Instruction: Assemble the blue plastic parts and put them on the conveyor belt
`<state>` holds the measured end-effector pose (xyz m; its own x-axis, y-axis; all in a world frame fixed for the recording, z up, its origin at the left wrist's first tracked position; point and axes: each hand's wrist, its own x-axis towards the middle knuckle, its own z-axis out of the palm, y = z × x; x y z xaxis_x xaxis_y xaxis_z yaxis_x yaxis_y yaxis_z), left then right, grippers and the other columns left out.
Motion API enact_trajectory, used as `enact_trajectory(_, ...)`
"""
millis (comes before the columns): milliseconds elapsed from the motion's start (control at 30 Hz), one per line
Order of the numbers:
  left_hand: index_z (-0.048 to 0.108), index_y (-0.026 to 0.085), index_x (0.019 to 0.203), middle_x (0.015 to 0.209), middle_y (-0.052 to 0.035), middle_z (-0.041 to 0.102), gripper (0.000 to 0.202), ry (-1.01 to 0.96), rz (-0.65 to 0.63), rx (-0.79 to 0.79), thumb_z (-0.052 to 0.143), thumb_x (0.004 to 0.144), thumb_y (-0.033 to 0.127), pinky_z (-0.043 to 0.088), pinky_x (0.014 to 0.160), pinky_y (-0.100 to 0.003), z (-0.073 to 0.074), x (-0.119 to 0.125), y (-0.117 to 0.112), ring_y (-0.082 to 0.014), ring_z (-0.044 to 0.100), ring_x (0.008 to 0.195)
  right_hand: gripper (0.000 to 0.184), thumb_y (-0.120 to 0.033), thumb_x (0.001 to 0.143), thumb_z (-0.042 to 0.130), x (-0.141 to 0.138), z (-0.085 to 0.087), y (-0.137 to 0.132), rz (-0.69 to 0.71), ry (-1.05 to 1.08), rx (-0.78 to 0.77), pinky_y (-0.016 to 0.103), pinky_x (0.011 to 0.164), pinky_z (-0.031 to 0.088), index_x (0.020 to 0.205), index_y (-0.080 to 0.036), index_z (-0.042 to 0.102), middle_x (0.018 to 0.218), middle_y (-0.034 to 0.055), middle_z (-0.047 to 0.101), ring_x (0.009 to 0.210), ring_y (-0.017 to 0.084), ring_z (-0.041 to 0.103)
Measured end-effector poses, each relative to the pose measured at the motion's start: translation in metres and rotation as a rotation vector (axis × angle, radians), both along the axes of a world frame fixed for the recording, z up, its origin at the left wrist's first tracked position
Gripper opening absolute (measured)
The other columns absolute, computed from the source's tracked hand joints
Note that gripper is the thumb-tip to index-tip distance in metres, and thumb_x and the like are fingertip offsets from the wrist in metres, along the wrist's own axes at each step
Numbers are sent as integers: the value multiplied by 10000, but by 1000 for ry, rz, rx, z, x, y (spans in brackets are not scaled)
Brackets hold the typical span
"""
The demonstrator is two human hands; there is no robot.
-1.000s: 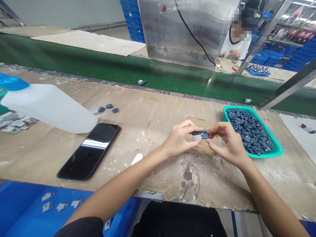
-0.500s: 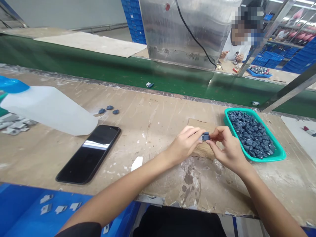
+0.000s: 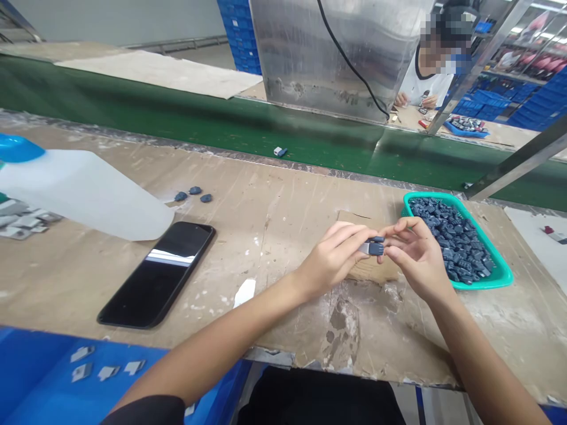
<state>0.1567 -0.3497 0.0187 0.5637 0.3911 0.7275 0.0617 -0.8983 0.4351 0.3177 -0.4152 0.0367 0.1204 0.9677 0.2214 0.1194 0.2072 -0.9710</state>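
The only view, a head-worn camera, is looking forward and down from close above the left hand and right hand, facing across a scuffed workbench toward a green conveyor belt in the upper frame.

The small part is dark slate-blue with a silver-grey end, matching the slate-blue pieces heaped in the bright teal plastic basket. The jug is translucent white with a vivid blue cap. The phone is glossy black; the conveyor belt is dark green.
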Motion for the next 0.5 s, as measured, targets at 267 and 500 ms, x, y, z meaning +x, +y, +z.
enact_trajectory(267,451,147,1151,1080,-113,561,319,-105,-90,30,434,838,87,484,870,-365,7,-1,-13,-192,515,1043,501,-533,631,668,-9,2,-5,242,277,-262,322,619,515,993,-268,445,816,29,599,695,183,609)
enact_trajectory(500,443,115,1163,1067,-135,551,349,-105,-61,94,443,819,62,492,854,-369,7,-3,-20,-198,521,1021,442,-463,633,692,-23,5,-10,226,419,-255,255,570,477,860,-284,358,715,-36,529,600,129,551)
